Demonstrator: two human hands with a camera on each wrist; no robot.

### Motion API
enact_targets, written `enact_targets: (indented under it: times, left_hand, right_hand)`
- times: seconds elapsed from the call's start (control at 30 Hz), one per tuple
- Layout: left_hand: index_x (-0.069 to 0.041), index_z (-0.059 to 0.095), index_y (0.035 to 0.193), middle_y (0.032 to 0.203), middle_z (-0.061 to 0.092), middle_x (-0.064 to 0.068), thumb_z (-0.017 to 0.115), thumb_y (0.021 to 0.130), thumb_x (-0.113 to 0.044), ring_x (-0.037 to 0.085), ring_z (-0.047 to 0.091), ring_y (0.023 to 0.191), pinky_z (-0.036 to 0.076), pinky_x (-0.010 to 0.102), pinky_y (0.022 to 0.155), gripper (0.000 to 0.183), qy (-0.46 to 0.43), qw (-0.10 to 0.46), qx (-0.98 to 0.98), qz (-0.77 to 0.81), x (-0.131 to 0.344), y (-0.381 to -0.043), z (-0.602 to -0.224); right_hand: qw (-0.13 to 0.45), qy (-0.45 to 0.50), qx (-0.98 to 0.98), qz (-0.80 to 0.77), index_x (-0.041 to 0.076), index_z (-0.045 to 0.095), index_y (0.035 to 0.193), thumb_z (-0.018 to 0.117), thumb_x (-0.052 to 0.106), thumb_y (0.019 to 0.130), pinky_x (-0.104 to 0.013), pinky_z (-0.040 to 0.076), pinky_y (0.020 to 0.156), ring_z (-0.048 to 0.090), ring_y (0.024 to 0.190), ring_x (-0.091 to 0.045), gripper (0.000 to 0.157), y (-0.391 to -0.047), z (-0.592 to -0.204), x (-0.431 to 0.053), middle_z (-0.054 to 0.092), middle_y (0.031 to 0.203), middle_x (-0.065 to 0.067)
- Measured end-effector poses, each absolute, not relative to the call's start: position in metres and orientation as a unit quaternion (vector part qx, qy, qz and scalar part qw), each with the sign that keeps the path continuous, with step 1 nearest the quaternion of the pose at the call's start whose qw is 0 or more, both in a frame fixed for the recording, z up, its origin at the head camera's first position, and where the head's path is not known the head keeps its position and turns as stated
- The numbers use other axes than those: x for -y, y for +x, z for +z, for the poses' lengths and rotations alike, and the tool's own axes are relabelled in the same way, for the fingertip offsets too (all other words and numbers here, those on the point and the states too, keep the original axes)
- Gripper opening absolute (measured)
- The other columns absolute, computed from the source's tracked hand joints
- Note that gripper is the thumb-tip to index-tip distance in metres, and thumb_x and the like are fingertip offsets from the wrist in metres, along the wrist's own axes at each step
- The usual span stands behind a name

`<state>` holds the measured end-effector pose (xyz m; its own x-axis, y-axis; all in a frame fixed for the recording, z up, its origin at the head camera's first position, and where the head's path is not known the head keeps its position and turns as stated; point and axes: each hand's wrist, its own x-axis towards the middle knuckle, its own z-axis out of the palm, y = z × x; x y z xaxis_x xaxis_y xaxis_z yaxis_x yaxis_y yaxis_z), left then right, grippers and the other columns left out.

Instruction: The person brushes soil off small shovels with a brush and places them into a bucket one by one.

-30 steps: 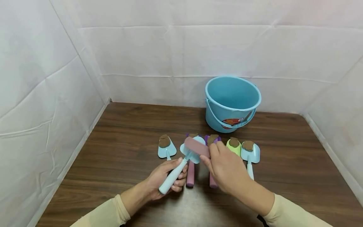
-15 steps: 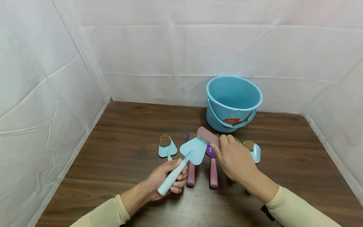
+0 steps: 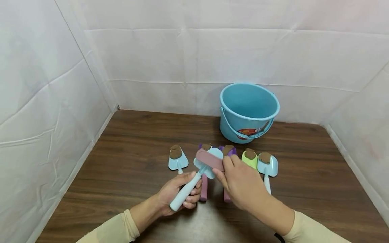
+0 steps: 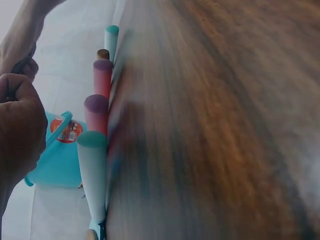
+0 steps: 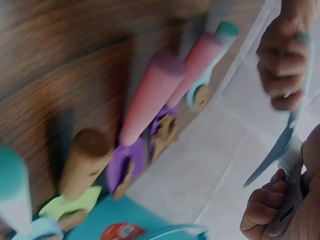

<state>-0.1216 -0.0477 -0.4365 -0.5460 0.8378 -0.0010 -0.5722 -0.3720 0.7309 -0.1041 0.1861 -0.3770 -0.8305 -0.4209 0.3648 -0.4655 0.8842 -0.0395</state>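
My left grip point(image 3: 170, 193) holds a pale-blue trowel point(image 3: 184, 193), my right grip point(image 3: 242, 181) a pink brush point(image 3: 209, 159) over the blade point(image 3: 217, 152); a blue bucket point(image 3: 241, 120) stands far right on the bench point(image 3: 136, 148).

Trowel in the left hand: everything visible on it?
The trowel has a pale blue, plastic-looking handle, a narrow neck and a light blue blade, thin edge-on in the right wrist view. The left hand grips the handle, raised off the table, blade angled forward and rightward. The pink brush in the right hand covers part of the blade and appears to touch it.
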Motion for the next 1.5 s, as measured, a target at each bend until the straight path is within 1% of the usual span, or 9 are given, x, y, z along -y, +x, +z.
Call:
enact_targets:
  times: [0.17, 0.27, 0.47, 0.57, 0.7, 0.83, 0.97, 1.17, 1.5]
  left_hand:
    - [-0.011, 0.052, 0.093, 0.078, 0.045, -0.003, 0.027, 0.112, -0.035, 0.003, 0.043, 0.061, 0.039, 0.014, 0.052, 0.04, 0.214, 0.432, -0.35, 0.803, 0.05, -0.12, -0.439]
    - [-0.01, 0.053, 0.094, 0.078, 0.045, -0.003, 0.027, 0.112, -0.034, 0.003, 0.043, 0.061, 0.039, 0.014, 0.052, 0.04, 0.217, 0.428, -0.352, 0.803, 0.051, -0.12, -0.439]
    - [-0.01, 0.053, 0.093, 0.078, 0.045, -0.002, 0.031, 0.112, -0.037, 0.004, 0.043, 0.06, 0.038, 0.015, 0.052, 0.039, 0.179, 0.43, -0.373, 0.802, 0.05, -0.121, -0.439]
    - [-0.01, 0.053, 0.094, 0.078, 0.046, -0.001, 0.034, 0.111, -0.037, 0.004, 0.044, 0.061, 0.038, 0.015, 0.052, 0.038, 0.171, 0.427, -0.381, 0.802, 0.049, -0.122, -0.438]
    - [-0.009, 0.053, 0.095, 0.079, 0.046, -0.001, 0.035, 0.111, -0.036, 0.004, 0.044, 0.06, 0.038, 0.016, 0.052, 0.036, 0.183, 0.42, -0.388, 0.8, 0.048, -0.123, -0.438]
    - [-0.008, 0.053, 0.092, 0.076, 0.046, -0.001, 0.034, 0.111, -0.035, 0.004, 0.044, 0.059, 0.038, 0.016, 0.051, 0.038, 0.192, 0.423, -0.392, 0.795, 0.049, -0.123, -0.437]
    - [-0.008, 0.053, 0.092, 0.075, 0.046, -0.002, 0.034, 0.111, -0.035, 0.004, 0.043, 0.058, 0.038, 0.016, 0.05, 0.039, 0.189, 0.425, -0.396, 0.792, 0.053, -0.122, -0.437]
    - [-0.009, 0.054, 0.093, 0.076, 0.046, -0.001, 0.03, 0.112, -0.034, 0.004, 0.044, 0.059, 0.038, 0.016, 0.05, 0.039, 0.184, 0.417, -0.407, 0.791, 0.056, -0.125, -0.436]
    - [-0.009, 0.054, 0.094, 0.077, 0.046, -0.001, 0.033, 0.111, -0.035, 0.004, 0.044, 0.059, 0.039, 0.016, 0.05, 0.038, 0.187, 0.414, -0.405, 0.793, 0.055, -0.127, -0.441]
  right_hand:
    - [0.117, 0.158, 0.976, 0.091, 0.007, 0.048, 0.092, 0.043, 0.046, 0.108, -0.028, 0.036, 0.048, 0.04, 0.058, -0.016, 0.043, -0.123, -0.378, -0.205, 0.042, 0.076, -0.004]
    - [0.101, 0.13, 0.981, 0.1, 0.008, 0.047, 0.091, 0.037, 0.05, 0.108, -0.029, 0.035, 0.049, 0.041, 0.059, -0.017, 0.046, -0.13, -0.378, -0.213, 0.043, 0.075, -0.005]
    - [0.128, 0.185, 0.968, 0.112, 0.01, 0.048, 0.091, 0.046, 0.045, 0.107, -0.026, 0.037, 0.05, 0.039, 0.06, -0.013, 0.039, -0.111, -0.374, -0.195, 0.042, 0.077, -0.001]
    - [0.138, 0.227, 0.959, 0.094, 0.012, 0.047, 0.089, 0.052, 0.043, 0.105, -0.024, 0.032, 0.046, 0.037, 0.06, -0.01, 0.035, -0.096, -0.375, -0.181, 0.038, 0.076, 0.003]
    - [0.138, 0.224, 0.962, 0.077, 0.012, 0.047, 0.089, 0.056, 0.04, 0.104, -0.023, 0.03, 0.044, 0.036, 0.059, -0.009, 0.033, -0.093, -0.378, -0.18, 0.037, 0.075, 0.004]
    - [0.116, 0.185, 0.971, 0.099, 0.01, 0.047, 0.09, 0.05, 0.042, 0.106, -0.023, 0.034, 0.046, 0.036, 0.057, -0.011, 0.036, -0.107, -0.382, -0.197, 0.039, 0.074, 0.0]
    - [0.111, 0.142, 0.978, 0.101, 0.008, 0.045, 0.089, 0.04, 0.046, 0.109, -0.027, 0.032, 0.045, 0.037, 0.055, -0.015, 0.042, -0.125, -0.389, -0.217, 0.039, 0.073, -0.003]
    - [0.122, 0.129, 0.98, 0.089, 0.005, 0.045, 0.089, 0.044, 0.041, 0.109, -0.028, 0.032, 0.045, 0.038, 0.052, -0.017, 0.04, -0.139, -0.395, -0.232, 0.039, 0.072, -0.006]
    - [0.129, 0.128, 0.98, 0.084, 0.006, 0.046, 0.089, 0.042, 0.044, 0.108, -0.029, 0.031, 0.044, 0.038, 0.053, -0.018, 0.043, -0.138, -0.396, -0.229, 0.039, 0.073, -0.006]
